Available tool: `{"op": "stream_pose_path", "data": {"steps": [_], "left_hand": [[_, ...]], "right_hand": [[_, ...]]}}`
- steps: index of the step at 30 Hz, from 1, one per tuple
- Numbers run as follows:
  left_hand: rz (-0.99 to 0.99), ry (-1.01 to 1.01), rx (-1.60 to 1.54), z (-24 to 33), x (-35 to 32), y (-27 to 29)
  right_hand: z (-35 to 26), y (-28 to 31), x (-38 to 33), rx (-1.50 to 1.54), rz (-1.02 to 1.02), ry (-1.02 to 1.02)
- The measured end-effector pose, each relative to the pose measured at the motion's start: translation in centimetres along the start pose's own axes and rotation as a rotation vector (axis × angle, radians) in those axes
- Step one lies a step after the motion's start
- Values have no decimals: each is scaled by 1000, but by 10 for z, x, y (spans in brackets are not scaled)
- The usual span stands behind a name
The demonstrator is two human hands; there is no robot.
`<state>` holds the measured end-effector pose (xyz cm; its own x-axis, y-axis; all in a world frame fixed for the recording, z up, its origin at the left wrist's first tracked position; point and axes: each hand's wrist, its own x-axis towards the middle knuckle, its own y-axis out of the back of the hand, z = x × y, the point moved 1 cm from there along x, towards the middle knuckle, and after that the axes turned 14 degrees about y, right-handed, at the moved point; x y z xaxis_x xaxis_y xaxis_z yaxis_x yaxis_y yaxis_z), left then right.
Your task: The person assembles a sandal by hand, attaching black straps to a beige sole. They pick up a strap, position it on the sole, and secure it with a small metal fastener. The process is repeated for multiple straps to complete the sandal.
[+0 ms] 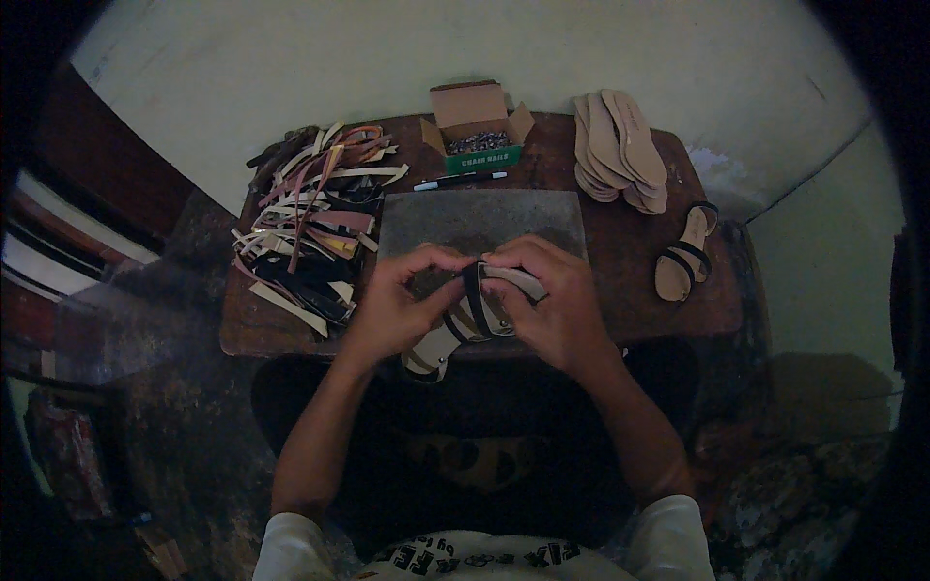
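Between my hands, above the near edge of the table, is a beige sandal (426, 354) with dark straps, tilted on its side. My left hand (392, 305) has its thumb and forefinger closed at the upper end of a black strap (474, 305). From the other side, my right hand (557, 305) grips the sandal's sole, with its thumb and forefinger close to the same strap end. The fingers cover part of the sandal, so the exact pinch point is hidden. A grey slab (484, 208) lies on the table just beyond my hands.
Cut strap pieces (310, 223) are heaped at the table's left. An open green box (484, 155) of small nails stands at the back, with a pen (460, 180) before it. Stacked beige insoles (620, 150) and a strapped sandal (686, 254) sit at the right of the wooden table (630, 305).
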<state>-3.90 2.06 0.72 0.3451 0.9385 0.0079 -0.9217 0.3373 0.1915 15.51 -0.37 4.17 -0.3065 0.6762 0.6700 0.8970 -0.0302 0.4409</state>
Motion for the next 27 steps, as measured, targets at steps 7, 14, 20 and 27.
{"op": "stream_pose_path", "data": {"steps": [7, 14, 20, 27], "left_hand": [[34, -9, 17, 0, 1, -2], [79, -56, 89, 5, 0, -2], [62, 45, 60, 10, -1, -5], [93, -101, 141, 3, 2, -5]], "right_hand": [[2, -2, -1, 9, 12, -33], [-1, -2, 2, -24, 13, -62], [1, -4, 0, -61, 39, -101], [6, -6, -2, -38, 49, -186]]}}
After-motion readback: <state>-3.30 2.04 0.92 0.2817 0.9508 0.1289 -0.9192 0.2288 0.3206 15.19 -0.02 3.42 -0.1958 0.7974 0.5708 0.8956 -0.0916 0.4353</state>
